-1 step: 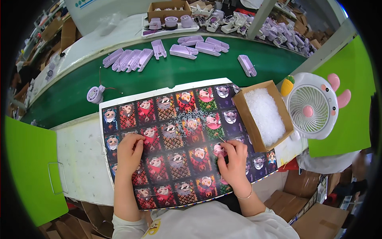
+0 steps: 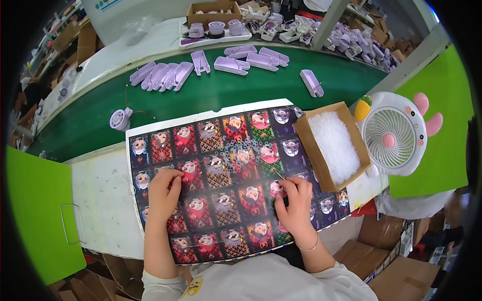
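Observation:
My left hand rests over the left part of a dark printed sheet covered with rows of cartoon characters. Its thumb and forefinger are drawn together; whatever may be between them is too small to make out. Farther right, my right hand is closed round a thin, pointed metal tool, whose tip sticks out past the fingers toward the far side. Many small translucent rings lie scattered on the sheet, beyond and between both hands.
A cardboard box of clear plastic bits sits on the sheet's right side, beside a white fan. Across the green belt lie several lilac housings and a round lilac part. Green panels flank the bench.

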A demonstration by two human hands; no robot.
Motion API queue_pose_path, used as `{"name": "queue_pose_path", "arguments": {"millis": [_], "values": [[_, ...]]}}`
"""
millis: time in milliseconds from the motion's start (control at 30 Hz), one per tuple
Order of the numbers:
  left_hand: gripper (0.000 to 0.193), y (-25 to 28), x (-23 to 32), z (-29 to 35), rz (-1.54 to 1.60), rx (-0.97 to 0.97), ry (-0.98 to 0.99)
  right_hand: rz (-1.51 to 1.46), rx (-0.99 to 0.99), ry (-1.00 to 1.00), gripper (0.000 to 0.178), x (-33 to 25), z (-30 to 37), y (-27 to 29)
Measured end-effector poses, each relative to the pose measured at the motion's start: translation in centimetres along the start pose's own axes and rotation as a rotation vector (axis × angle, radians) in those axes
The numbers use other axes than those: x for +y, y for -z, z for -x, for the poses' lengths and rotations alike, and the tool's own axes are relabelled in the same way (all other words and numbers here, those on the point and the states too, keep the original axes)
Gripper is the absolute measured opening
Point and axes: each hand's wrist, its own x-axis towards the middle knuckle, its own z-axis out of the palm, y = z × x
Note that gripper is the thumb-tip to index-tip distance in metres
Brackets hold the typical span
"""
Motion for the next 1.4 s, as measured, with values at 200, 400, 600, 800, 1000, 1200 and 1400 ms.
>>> {"name": "queue_pose_path", "arguments": {"millis": [200, 400, 600, 800, 1000, 1200, 1400], "values": [[0.010, -0.10, -0.25, 0.03, 0.015, -0.001, 0.016, 0.004, -0.025, -0.011, 0.034, 0.02, 0.05, -0.03], [0.010, -0.08, -0.32, -0.12, 0.014, 0.011, 0.004, 0.006, -0.006, 0.003, 0.033, -0.03, -0.27, -0.09], [0.010, 0.20, 0.37, 0.01, -0.023, -0.015, -0.011, 0.014, -0.003, 0.020, 0.034, -0.07, -0.11, 0.02], [0.011, 0.18, 0.11, -0.03, -0.024, -0.013, -0.030, 0.041, -0.007, 0.028, 0.034, 0.19, -0.12, -0.41], [0.011, 0.27, 0.51, 0.29, -0.042, -0.028, -0.042, 0.040, -0.007, 0.025, 0.033, -0.08, -0.01, -0.21], [0.011, 0.25, 0.50, 0.14, -0.051, -0.045, -0.023, 0.055, -0.016, 0.029, 0.034, 0.05, -0.21, -0.37], [0.011, 0.13, 0.27, 0.20, -0.064, -0.027, -0.053, 0.055, -0.009, 0.033, 0.034, 0.09, -0.14, -0.38]]}}
